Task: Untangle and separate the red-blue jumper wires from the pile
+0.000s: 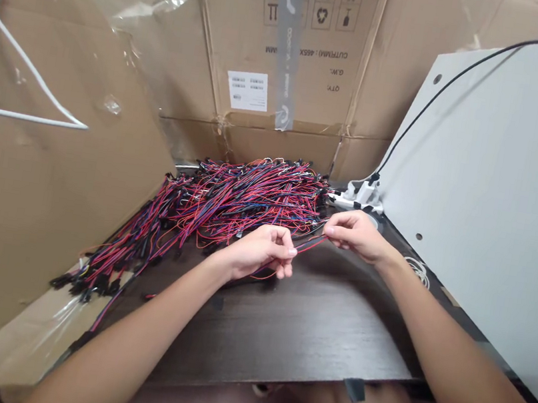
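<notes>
A thin wire bundle (312,242), red and dark strands together, stretches between my two hands above the dark table (310,329). My left hand (266,252) pinches it between thumb and fingers, and a red strand loops out below that hand. At the other end, my right hand (351,233) is closed on the wires with thumb and index finger. Just behind both hands lies a big heap of red, blue and black wires (254,199) with black connectors. More of these wires (108,265) trail down along the left side.
Cardboard walls (309,100) enclose the back and left. On the right stands a white panel (492,194). A white power strip (360,198) with a black cable (424,110) sits at the back right, near a coil of white cord (417,271). Dark tape (355,389) marks the table's front edge.
</notes>
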`<action>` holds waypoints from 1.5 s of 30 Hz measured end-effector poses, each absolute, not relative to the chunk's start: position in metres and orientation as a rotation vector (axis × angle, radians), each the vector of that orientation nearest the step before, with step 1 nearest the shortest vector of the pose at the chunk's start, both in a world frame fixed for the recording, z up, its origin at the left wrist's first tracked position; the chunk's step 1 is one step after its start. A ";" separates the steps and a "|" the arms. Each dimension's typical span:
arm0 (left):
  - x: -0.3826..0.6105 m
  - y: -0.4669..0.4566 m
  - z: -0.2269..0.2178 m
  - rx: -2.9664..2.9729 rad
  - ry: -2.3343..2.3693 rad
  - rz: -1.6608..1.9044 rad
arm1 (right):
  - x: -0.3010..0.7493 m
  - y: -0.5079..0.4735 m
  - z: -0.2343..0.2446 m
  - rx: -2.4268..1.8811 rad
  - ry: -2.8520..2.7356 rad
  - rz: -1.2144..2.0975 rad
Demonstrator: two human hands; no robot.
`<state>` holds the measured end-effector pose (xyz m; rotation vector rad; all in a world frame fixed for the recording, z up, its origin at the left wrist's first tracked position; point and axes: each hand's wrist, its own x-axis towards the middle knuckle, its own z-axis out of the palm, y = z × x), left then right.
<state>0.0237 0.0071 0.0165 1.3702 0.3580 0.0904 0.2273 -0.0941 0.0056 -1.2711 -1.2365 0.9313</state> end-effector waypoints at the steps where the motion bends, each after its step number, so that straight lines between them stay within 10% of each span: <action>1: 0.024 0.007 0.016 1.365 0.357 0.092 | 0.229 -0.094 0.006 -1.279 -1.232 0.920; 45: 0.023 0.013 0.017 1.987 0.585 0.214 | 0.218 -0.091 0.002 -1.385 -1.704 1.225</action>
